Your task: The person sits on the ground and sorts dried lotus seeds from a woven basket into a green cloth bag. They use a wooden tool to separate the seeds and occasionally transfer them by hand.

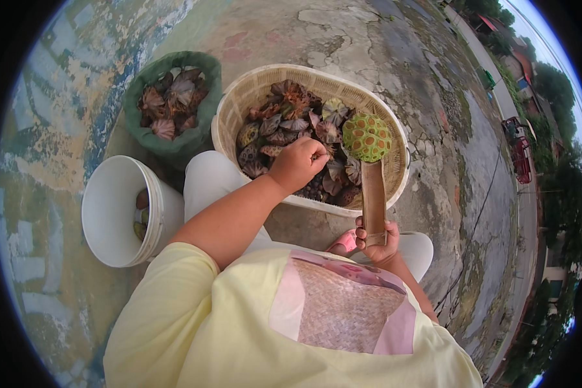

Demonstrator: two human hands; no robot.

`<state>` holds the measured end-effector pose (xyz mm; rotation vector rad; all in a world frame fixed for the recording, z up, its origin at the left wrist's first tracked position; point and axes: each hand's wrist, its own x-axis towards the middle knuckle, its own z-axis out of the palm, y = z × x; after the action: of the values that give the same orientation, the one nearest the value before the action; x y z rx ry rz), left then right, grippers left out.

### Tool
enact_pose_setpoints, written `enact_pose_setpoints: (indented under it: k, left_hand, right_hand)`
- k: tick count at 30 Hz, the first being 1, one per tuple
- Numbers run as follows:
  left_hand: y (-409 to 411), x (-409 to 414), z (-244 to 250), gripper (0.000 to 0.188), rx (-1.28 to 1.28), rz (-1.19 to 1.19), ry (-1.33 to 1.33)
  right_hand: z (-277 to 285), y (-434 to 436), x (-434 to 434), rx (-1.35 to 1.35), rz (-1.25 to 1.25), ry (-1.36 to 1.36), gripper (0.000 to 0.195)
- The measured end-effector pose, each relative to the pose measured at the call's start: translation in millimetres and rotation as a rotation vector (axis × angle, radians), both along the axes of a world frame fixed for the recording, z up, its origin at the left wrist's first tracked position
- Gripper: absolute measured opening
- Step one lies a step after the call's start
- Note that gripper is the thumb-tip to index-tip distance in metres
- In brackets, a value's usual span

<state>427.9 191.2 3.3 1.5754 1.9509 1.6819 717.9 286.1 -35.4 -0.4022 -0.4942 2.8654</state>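
Note:
My left hand [300, 165] is over the pale woven plastic basket [310, 70], its fingers curled together; whether something small is between them cannot be seen. Dried brown lotus seed pods [291, 109] fill much of that basket, with small dark seeds [314, 189] near its close side. In my right hand [378, 237], a long channel-shaped piece that looks like split bamboo [374, 199] is gripped at its near end. A green lotus seed pod [367, 137] with brownish holes lies at the far end of this piece; whether it is fixed to it cannot be told.
A green mesh bag [140, 116] of dried pods [179, 94] stands left of the basket. Nearer on the left, a white plastic bucket [167, 218] leans towards the left, with a few pods [141, 216] inside. Cracked concrete [431, 194] surrounds them; a red vehicle [520, 150] is far right.

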Motion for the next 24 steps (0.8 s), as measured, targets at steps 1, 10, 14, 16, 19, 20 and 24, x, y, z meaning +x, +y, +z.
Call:
enact_pose_setpoints:
  k: [1,10,14,16,19,20,24]
  left_hand:
    - [0,1,-1,0.01,0.019,-0.005,0.026]
    - [1,5,-5,0.011,0.042,0.086,0.204]
    - [0,6,-1,0.013,0.058,0.098,0.387]
    - [0,6,0,0.013,0.058,0.094,0.479]
    - [0,4,-3,0.013,0.038,0.086,0.56]
    - [0,5,-5,0.013,0.033,0.091,0.566]
    - [2,9,-9,0.011,-0.024,0.116,0.432]
  right_hand:
    - [1,-4,-3,-0.024,0.025,0.003,0.06]
    - [10,-21,-13,-0.042,0.167,-0.101,0.063]
    - [16,-23,-15,-0.049,0.199,-0.083,0.064]
    - [16,-23,-14,-0.061,0.194,-0.072,0.063]
    - [13,-22,-13,-0.075,0.183,-0.08,0.062]
    - [13,-22,-13,-0.079,0.179,-0.087,0.062]
    - [17,-25,-15,0.025,0.139,-0.124,0.063]
